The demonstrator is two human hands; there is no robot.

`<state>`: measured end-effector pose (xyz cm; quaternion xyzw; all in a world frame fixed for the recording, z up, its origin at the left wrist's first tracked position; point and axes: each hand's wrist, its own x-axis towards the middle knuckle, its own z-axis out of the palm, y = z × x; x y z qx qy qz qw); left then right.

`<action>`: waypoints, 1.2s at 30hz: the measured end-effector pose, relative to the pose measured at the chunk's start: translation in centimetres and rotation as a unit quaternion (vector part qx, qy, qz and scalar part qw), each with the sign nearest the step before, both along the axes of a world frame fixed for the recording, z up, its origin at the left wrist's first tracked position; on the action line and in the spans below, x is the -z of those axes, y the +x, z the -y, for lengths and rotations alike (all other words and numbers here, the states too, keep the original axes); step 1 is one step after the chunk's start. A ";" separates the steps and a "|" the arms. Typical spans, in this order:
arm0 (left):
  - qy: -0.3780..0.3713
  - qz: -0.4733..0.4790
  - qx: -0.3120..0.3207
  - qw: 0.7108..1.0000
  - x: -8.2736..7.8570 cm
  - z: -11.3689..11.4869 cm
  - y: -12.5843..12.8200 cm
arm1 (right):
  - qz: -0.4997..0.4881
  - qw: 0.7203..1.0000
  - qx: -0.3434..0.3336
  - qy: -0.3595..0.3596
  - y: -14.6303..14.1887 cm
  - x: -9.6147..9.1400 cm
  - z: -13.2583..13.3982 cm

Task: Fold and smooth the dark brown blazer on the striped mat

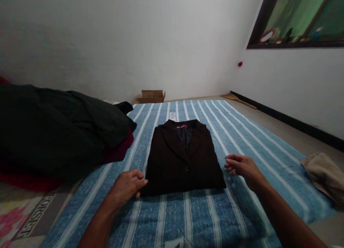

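A dark folded jacket (182, 158) with one button lies collar-away on a blue and white striped sheet (242, 140). My left hand (128, 185) rests at the jacket's near left corner, fingers curled and touching the fabric edge. My right hand (240, 166) hovers just off the jacket's right edge, fingers loosely bent and apart, holding nothing.
A heap of dark and maroon clothes (53, 129) lies at the left. A small cardboard box (152, 96) stands by the far wall. A beige cloth (324, 174) lies on the floor at the right. A dark-framed window (295, 22) is set in the right wall.
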<state>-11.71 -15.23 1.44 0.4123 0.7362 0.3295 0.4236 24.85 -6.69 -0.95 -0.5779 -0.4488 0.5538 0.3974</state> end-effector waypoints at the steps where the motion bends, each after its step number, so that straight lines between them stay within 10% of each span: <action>1: 0.000 -0.041 0.002 0.999 -0.3 -0.2 0.0 | -0.029 0.999 0.004 -0.027 0.4 0.6 0.6; 9: 0.157 -0.347 0.026 0.924 -4.6 -2.5 7.0 | -0.119 0.990 -0.015 -0.078 -0.4 1.2 2.1; 17: 0.221 -0.374 0.306 0.847 -1.2 -6.1 18.7 | -0.169 0.979 -0.050 -0.102 -0.9 1.5 2.2; 36: 0.139 -0.465 0.300 0.821 1.5 -7.6 19.2 | -0.157 0.977 -0.104 -0.104 -1.7 2.2 0.3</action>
